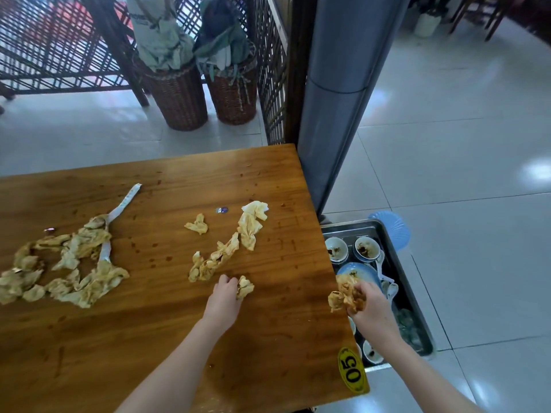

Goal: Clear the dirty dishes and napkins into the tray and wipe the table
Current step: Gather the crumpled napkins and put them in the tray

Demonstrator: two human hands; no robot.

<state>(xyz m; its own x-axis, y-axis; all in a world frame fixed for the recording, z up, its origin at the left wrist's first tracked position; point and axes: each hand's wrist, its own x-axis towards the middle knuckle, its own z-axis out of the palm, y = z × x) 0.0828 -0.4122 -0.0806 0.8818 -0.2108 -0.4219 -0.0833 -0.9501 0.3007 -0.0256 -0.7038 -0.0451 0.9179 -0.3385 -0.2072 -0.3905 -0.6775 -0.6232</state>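
- My left hand (225, 289) grips a crumpled napkin (245, 287) on the table (179, 338).
- My right hand (368, 302) clutches a stained wad (346, 295) above the tray (415, 308) at 3 o'clock.
- A twisted napkin (217, 257) lies at 12 o'clock of my left hand, long axis 7 to 1.

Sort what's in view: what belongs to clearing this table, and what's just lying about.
Belongs to the job: loose napkins on the table; crumpled napkin in the left hand; napkin wad in the right hand; tray with dirty bowls.
Just lying about: wicker baskets; blue stool; grey pillar.
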